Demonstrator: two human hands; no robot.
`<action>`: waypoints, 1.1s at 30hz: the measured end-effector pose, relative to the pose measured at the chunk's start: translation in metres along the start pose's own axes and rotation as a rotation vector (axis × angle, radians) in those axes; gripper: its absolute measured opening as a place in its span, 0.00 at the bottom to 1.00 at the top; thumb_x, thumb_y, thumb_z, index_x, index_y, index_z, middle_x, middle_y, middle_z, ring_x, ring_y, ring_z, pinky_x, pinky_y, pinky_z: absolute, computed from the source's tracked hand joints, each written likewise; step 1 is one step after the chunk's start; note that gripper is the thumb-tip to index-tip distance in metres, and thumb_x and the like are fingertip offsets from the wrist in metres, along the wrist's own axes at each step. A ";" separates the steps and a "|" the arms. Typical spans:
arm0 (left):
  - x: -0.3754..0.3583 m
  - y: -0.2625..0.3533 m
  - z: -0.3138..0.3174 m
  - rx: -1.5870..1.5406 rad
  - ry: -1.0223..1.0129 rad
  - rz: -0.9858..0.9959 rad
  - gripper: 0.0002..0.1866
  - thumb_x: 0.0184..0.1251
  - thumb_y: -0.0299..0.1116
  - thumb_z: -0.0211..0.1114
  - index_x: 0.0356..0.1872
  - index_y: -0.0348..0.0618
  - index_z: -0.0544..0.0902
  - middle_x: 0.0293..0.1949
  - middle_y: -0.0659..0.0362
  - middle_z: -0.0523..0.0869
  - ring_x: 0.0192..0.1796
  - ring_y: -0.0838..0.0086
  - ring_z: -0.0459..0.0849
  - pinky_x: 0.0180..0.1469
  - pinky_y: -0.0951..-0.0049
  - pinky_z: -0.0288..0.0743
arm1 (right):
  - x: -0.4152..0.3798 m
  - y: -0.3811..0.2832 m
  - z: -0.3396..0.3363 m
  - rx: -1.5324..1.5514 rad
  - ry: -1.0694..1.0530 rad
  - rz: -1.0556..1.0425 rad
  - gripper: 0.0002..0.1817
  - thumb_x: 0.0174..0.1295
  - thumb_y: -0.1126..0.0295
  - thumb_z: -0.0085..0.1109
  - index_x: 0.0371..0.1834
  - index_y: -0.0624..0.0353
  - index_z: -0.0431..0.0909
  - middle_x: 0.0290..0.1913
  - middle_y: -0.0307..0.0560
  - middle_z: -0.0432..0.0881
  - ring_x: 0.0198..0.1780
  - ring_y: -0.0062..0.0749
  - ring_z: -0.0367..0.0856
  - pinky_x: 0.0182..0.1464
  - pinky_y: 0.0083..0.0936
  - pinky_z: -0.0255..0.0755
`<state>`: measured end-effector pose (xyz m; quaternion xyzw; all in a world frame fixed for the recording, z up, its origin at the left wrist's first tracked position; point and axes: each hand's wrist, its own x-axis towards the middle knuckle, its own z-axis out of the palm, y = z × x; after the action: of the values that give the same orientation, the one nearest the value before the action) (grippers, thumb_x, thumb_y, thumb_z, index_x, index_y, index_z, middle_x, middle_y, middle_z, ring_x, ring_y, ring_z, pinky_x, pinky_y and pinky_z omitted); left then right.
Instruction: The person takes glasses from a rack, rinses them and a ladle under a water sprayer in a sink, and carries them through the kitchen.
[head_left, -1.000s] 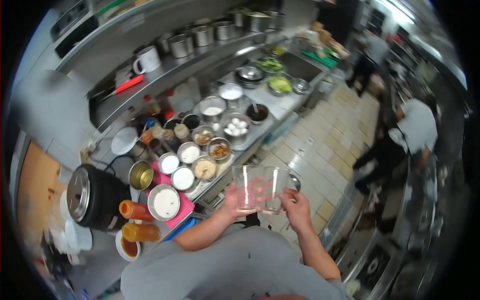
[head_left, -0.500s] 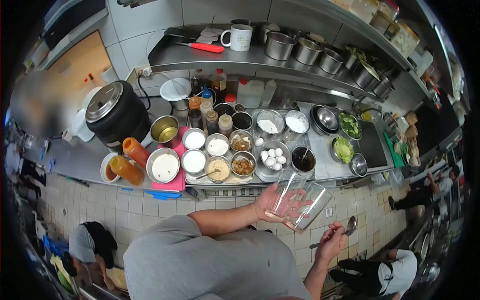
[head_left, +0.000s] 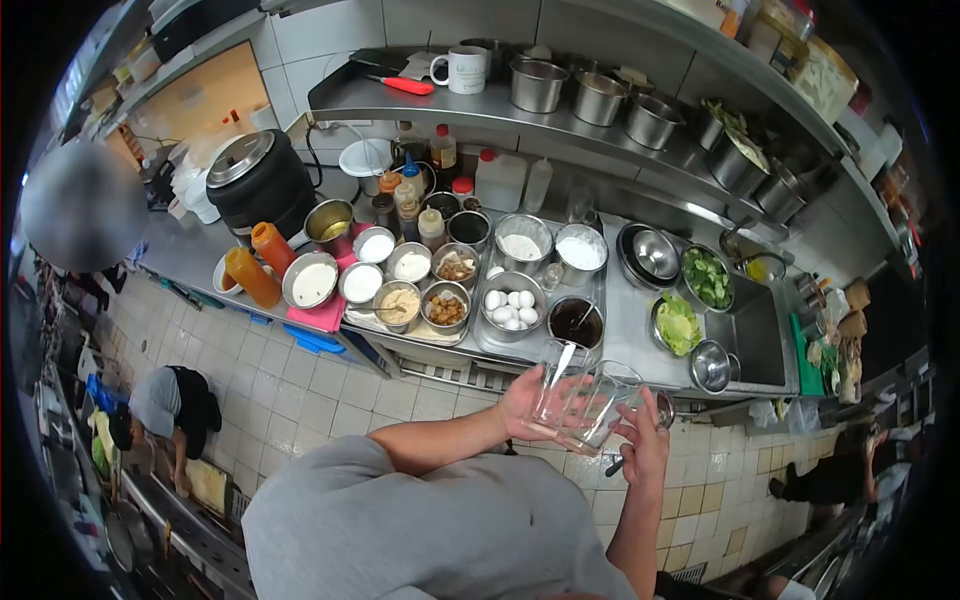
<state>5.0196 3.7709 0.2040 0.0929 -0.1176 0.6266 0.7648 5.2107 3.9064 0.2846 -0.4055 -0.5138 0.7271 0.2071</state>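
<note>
Two clear drinking glasses, a left glass (head_left: 552,388) and a right glass (head_left: 600,412), stand side by side and slightly tilted in front of my body. My left hand (head_left: 522,408) is closed around them from the left, its fingers showing through the glass. In my right hand (head_left: 647,450) is a metal spoon (head_left: 665,408), its bowl partly behind the fingers and its handle end poking out below the palm. The fingertips of that hand are right at the side of the right glass.
On the counter are a bowl of eggs (head_left: 512,302), a pot of dark sauce (head_left: 575,320) with a utensil, bowls of white powder (head_left: 523,240), lettuce (head_left: 678,325) and orange squeeze bottles (head_left: 252,278). A sink (head_left: 750,330) lies right. A person (head_left: 170,405) bends over at lower left.
My right hand has moved up and left with the spoon, from apart to right beside the right glass. The view has shifted; the glasses stay in my left hand.
</note>
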 end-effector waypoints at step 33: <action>0.288 0.236 -0.132 0.535 0.838 0.529 0.33 0.74 0.57 0.58 0.70 0.47 0.69 0.61 0.52 0.77 0.61 0.48 0.80 0.58 0.45 0.77 | 0.282 -0.105 -0.200 0.040 0.392 -0.331 0.22 0.52 0.86 0.73 0.50 0.64 0.78 0.46 0.46 0.84 0.44 0.28 0.85 0.45 0.22 0.79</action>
<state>4.8504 4.1254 0.1624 -0.0061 0.3400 0.7883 0.5128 5.1940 4.2652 0.2459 -0.4449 -0.5086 0.6008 0.4271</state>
